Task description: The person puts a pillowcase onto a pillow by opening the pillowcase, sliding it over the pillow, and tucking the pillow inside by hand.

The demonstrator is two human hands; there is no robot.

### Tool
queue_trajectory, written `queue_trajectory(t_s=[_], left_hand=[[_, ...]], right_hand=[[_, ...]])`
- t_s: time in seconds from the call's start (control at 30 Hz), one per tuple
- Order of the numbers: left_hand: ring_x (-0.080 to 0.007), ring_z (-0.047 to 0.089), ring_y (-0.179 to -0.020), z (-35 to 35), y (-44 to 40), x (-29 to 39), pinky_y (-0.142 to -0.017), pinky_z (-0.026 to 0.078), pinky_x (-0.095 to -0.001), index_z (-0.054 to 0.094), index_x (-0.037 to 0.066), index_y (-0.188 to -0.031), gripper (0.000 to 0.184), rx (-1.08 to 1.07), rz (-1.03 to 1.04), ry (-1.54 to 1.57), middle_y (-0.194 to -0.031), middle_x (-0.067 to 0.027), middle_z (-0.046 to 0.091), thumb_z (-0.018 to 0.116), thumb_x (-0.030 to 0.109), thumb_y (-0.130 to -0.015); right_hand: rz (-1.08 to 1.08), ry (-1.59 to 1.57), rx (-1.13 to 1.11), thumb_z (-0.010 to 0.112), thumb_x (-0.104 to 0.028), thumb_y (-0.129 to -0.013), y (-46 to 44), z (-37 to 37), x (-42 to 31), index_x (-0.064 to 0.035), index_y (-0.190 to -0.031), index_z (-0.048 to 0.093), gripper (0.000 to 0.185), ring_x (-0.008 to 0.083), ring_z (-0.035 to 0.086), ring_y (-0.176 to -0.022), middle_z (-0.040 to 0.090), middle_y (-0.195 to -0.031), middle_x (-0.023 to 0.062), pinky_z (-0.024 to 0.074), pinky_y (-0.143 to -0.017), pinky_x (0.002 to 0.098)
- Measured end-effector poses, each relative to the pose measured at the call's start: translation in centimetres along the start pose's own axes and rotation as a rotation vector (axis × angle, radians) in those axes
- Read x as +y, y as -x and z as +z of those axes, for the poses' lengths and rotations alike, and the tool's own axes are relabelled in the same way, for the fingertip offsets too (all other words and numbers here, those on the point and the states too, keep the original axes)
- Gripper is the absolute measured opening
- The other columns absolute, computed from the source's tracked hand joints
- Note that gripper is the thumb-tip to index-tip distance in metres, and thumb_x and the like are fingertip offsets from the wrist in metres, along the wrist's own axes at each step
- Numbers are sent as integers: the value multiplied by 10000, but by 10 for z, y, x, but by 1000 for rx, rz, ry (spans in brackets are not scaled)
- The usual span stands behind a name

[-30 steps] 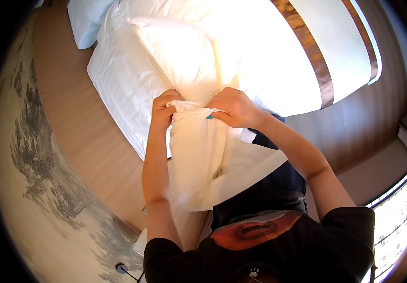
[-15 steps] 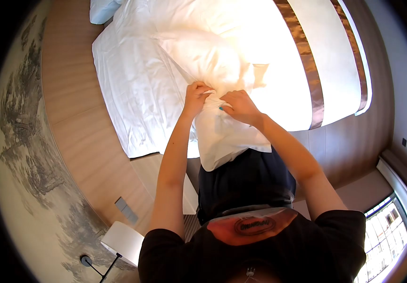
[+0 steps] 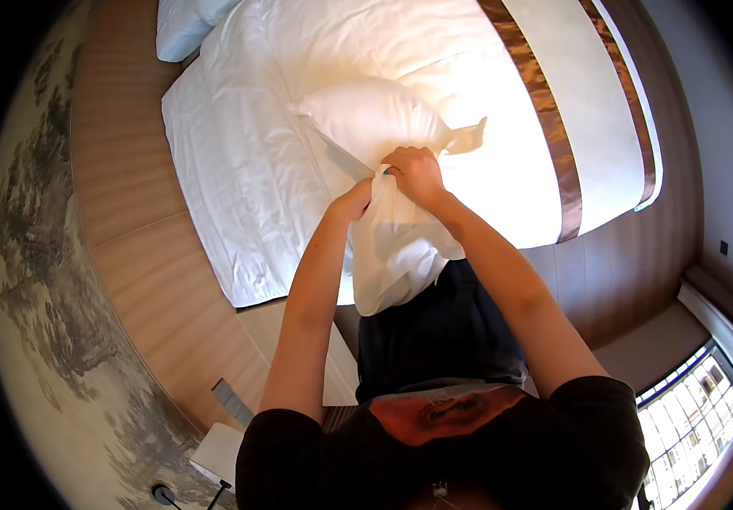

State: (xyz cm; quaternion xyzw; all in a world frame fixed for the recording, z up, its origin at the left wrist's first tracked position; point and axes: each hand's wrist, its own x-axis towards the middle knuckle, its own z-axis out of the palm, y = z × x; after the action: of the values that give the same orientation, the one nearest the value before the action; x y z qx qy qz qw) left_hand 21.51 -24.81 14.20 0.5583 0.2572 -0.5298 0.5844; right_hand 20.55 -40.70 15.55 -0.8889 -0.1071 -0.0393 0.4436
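A white pillow (image 3: 370,110) lies on the bed, its near end reaching my hands. The white pillowcase (image 3: 392,251) hangs from my hands towards my dark trousers, and a loose cloth flap sticks out to the right of the pillow. My left hand (image 3: 354,201) is closed on the pillowcase's left edge, with its fingers partly hidden by the fabric. Slightly higher, my right hand (image 3: 417,175) has its fingers curled over the gathered cloth at the top of the case. A small bluish spot shows beside the right fingertips.
The bed (image 3: 239,178) has a white cover and a runner with brown bands (image 3: 549,110). Another pillow (image 3: 188,25) is at the upper left. A wooden headboard panel (image 3: 133,204), a wall lamp (image 3: 217,450) and a bedside surface (image 3: 290,327) are on the left; a window (image 3: 693,416) is lower right.
My right hand has moved up and left, closer to the pillow. My left hand has shifted slightly down, and the pillowcase is pulled into a narrower, taller shape between them.
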Motion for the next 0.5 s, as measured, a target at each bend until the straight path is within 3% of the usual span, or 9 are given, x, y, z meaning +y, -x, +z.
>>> queue_trajectory(t_s=[0.1,0.2,0.3,0.4,0.5], left_hand=[[-162,606,-859,1,0,-14,-706,518,-321,549,49,-1108,348,-99,111,212,-1012,-75,610,435,315,-916],[-182,607,-868,-1,8,-22,-756,507,-335,538,46,-1132,377,-26,153,351,-1023,-77,607,401,332,-929],[-206,606,-881,4,35,-22,-827,481,-345,502,35,-1185,417,-10,295,616,-1090,-90,590,372,343,-937],[-196,608,-857,-13,41,-41,-841,454,-318,554,9,-1126,439,103,399,560,-1042,-100,618,419,372,-921],[-149,598,-804,-55,30,-53,-772,446,-274,625,-10,-997,430,93,451,-243,-919,-91,651,503,388,-887]], right_hand=[[0,-34,-43,609,-68,-707,-15,4,5,-112,-784,660,102,215,561,-725,608,-738,18,395,-677,343],[-67,-66,-96,614,-110,-713,-25,14,7,-147,-793,660,100,197,563,-715,604,-733,1,384,-694,326],[-94,-50,-259,624,-254,-764,-28,8,10,-137,-895,628,175,224,562,-746,622,-762,18,397,-742,336],[-55,-19,-457,588,-396,-797,-35,-19,15,-112,-939,603,318,266,561,-778,631,-792,65,414,-757,369],[9,63,-578,547,-498,-804,-31,-35,37,-84,-968,588,447,316,560,-813,632,-818,131,425,-768,404]])
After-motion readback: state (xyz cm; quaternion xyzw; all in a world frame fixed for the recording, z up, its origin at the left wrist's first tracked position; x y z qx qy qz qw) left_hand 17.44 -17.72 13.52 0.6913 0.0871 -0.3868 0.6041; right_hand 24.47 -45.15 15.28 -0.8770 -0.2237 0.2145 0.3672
